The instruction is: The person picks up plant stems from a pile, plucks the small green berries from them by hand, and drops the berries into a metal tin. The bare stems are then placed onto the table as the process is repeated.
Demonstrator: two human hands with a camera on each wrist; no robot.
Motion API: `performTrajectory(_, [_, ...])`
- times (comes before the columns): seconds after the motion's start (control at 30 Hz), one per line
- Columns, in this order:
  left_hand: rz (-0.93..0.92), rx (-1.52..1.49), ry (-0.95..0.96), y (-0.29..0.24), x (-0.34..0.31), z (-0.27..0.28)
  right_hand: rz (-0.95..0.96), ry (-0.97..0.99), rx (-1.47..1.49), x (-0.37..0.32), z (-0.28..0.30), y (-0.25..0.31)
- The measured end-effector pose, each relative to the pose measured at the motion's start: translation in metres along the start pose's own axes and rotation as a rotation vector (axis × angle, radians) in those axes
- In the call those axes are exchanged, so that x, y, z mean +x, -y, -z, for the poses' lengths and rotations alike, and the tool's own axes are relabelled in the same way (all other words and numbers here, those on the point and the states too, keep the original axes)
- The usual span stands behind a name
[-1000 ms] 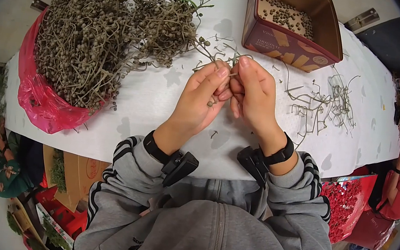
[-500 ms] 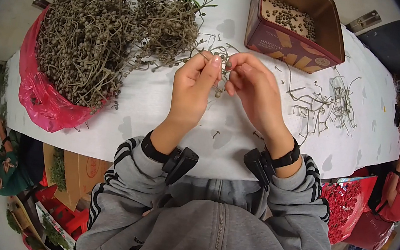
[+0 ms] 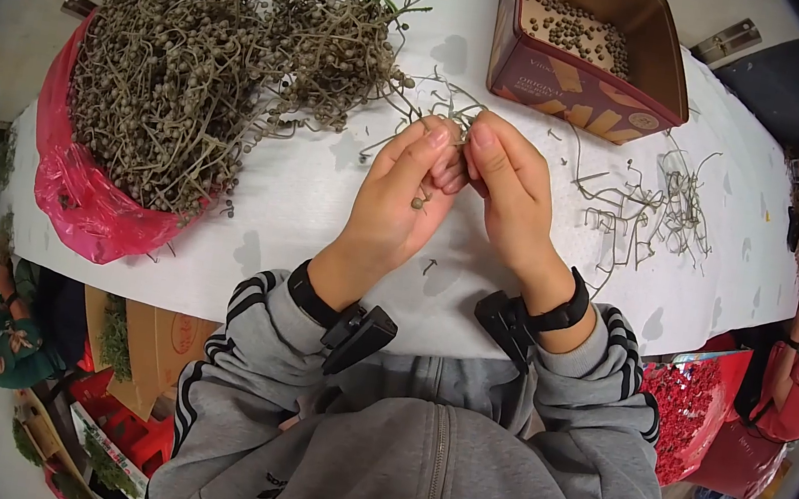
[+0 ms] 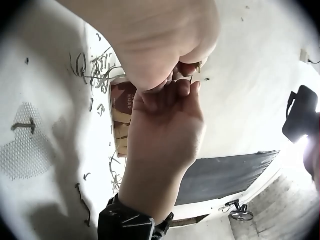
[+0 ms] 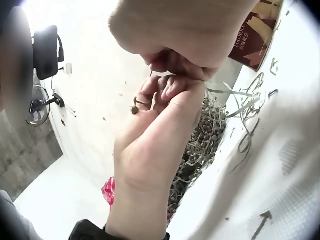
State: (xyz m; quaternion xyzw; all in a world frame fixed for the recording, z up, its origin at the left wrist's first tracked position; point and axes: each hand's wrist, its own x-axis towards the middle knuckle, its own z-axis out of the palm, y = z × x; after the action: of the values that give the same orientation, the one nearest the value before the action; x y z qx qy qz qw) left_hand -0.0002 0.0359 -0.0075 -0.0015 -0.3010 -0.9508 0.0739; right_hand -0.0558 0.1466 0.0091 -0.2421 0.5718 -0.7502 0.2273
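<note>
My left hand [image 3: 397, 194] grips a thin, dried sprig of stems with small round seed pods. One pod [image 3: 418, 203] pokes out below its fingers, and the same pod [image 5: 134, 109] shows beside the fingers in the right wrist view. Against it, my right hand [image 3: 515, 194] pinches at the sprig with thumb and forefinger, its fingertips meeting those of the left. Most of the sprig lies hidden inside the fingers; some stems [image 3: 454, 105] show just beyond the fingertips. To the left, a large heap of dried podded stems [image 3: 170, 78] spills from a pink plastic bag [image 3: 101, 220].
A maroon tin [image 3: 582, 87] with loose pods [image 3: 574, 35] inside stands at the back right. Bare stems [image 3: 641, 216] lie scattered on the white tablecloth [image 3: 311, 228] right of my hands. Other people [image 3: 10, 335] work at both sides, near a red tray [image 3: 686, 409].
Half a second ago the hands were slightly apart, with the right fingertips at a pod. Now they have come back together, both thumbs close side by side. Heap and tin look the same.
</note>
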Motion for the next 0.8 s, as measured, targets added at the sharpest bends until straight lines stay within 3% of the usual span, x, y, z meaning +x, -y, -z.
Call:
performTrajectory(0.2, [-0.023, -0.126, 0.079, -0.003, 0.003, 0.003, -0.019, -0.008, 0.109, 0.002, 0.006, -0.005])
performTrajectory(0.27, [-0.061, -0.349, 0.177, -0.015, 0.005, 0.006, -0.034, 0.048, 0.505, 0.016, 0.026, 0.003])
performTrajectory(0.3, [-0.056, -0.349, 0.181, -0.019, 0.006, 0.005, -0.038, 0.074, 0.701, 0.018, 0.031, 0.006])
performTrajectory(0.33, [-0.106, -0.237, 0.140, -0.023, 0.006, 0.005, -0.034, 0.068, 0.699, 0.015, 0.031, 0.005])
performTrajectory(0.47, [-0.228, 0.117, -0.019, -0.028, 0.004, 0.006, -0.052, 0.087, 0.529, 0.008, 0.010, 0.008])
performTrajectory(0.57, [-0.227, 0.342, -0.135, -0.022, 0.005, 0.008, -0.281, 0.101, 0.470, 0.010, 0.009, 0.004])
performTrajectory(0.6, [-0.248, 0.457, -0.150, -0.022, 0.004, 0.012, -0.281, 0.103, 0.470, 0.009, 0.007, 0.005])
performTrajectory(0.67, [-0.285, 0.686, -0.177, -0.024, 0.004, 0.015, -0.276, 0.125, 0.136, 0.005, 0.001, 0.007])
performTrajectory(0.73, [-0.261, 0.687, -0.197, -0.023, 0.003, 0.013, -0.273, 0.135, -0.031, 0.003, -0.003, 0.006])
performTrajectory(0.8, [-0.208, 0.684, -0.234, -0.023, 0.002, 0.005, -0.137, 0.168, -0.200, 0.001, -0.006, 0.002])
